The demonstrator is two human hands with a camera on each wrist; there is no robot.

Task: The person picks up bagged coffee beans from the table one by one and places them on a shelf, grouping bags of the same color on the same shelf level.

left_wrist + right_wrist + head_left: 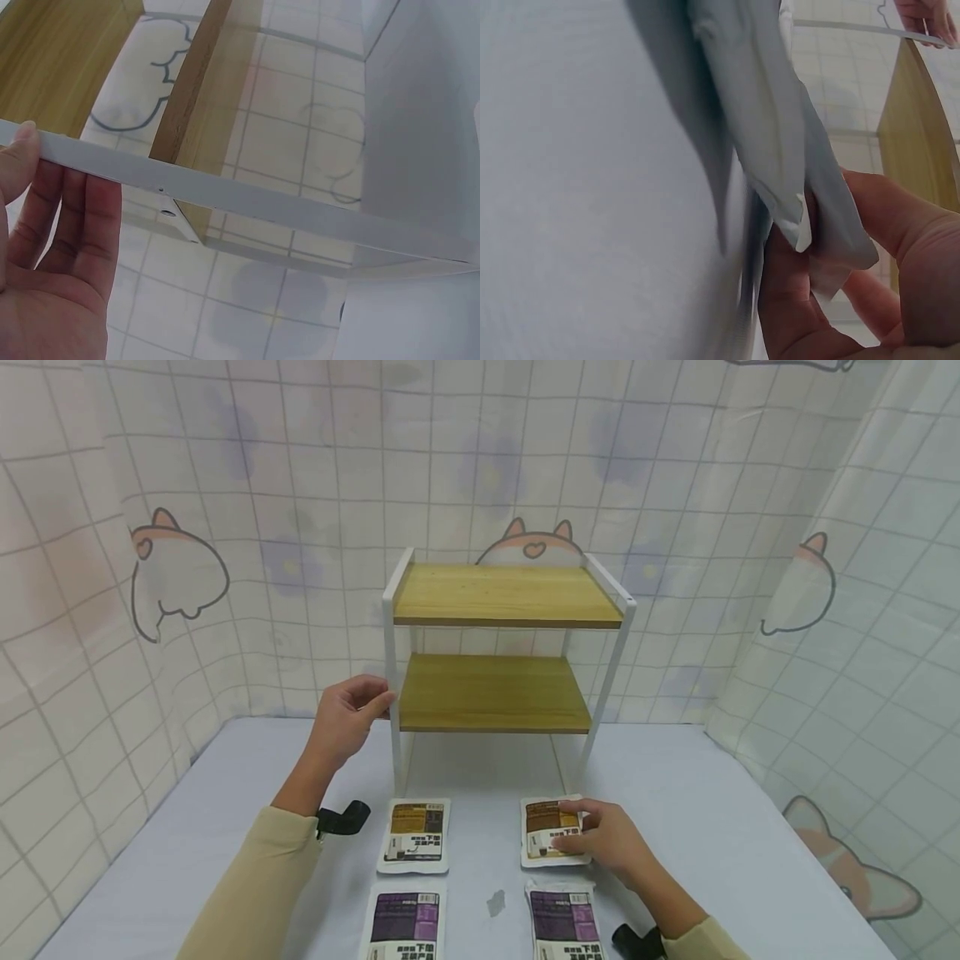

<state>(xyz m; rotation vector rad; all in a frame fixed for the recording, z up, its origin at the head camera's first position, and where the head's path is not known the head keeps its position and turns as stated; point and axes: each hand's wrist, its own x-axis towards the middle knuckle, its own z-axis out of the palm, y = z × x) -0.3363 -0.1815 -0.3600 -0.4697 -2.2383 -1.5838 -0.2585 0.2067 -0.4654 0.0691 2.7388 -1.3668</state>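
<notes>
Your left hand [347,717] is wrapped around the white front-left post of the two-tier wooden shelf rack [501,596], thumb on one side and fingers on the other, seemingly to steady it. Your right hand [606,838] pinches the near edge of the brown food pouch [546,832], which lies on the table [750,843] just before the rack, its edge lifted as though for picking up. Three more pouches lie beside it.

Beige long sleeves [255,877]; 2 black wrist mounts [343,818]; bare hands.
</notes>
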